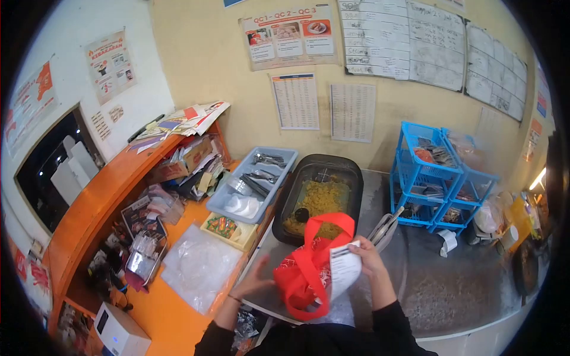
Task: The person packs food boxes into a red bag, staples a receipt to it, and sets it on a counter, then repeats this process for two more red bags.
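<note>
Red bag (309,267) between both hands

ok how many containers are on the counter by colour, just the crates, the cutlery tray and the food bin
blue crates: 2
grey-blue cutlery tray: 1
black food bin: 1
total: 4

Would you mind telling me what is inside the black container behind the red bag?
The black container holds yellow, crumbly food and a dark scoop. The red bag covers its near edge, so the food there is hidden. What the food is exactly cannot be told.
</note>
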The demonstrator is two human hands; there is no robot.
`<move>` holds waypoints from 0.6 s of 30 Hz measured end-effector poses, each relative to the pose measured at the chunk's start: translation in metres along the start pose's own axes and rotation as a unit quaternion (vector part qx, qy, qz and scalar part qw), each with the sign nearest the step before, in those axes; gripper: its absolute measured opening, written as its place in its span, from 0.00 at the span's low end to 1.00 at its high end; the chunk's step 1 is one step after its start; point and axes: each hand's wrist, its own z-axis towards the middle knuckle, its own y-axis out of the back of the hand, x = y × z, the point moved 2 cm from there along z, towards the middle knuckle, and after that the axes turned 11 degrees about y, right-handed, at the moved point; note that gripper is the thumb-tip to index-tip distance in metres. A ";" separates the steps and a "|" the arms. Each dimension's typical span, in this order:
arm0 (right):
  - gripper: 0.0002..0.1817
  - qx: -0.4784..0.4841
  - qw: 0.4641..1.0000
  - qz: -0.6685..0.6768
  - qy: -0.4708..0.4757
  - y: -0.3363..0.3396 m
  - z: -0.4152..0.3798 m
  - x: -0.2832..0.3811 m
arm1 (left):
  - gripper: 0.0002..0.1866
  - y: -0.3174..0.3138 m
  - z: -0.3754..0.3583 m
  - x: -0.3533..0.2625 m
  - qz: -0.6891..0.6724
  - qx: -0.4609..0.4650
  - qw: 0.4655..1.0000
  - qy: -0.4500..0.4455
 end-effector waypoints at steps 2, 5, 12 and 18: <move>0.05 -0.094 0.988 -0.118 0.029 0.013 -0.029 0.021 | 0.40 -0.045 0.010 0.008 -0.165 0.124 0.977 0.044; 0.05 -0.200 0.950 -0.218 0.100 0.054 -0.096 0.040 | 0.42 -0.101 -0.018 0.011 -0.179 0.061 0.978 0.086; 0.06 -0.424 0.808 -0.402 0.080 0.033 -0.238 0.035 | 0.23 -0.096 -0.027 -0.055 0.025 0.381 0.924 0.021; 0.04 -0.447 0.817 -0.343 0.127 -0.031 -0.270 0.015 | 0.08 -0.110 -0.013 -0.159 0.060 0.150 0.831 -0.532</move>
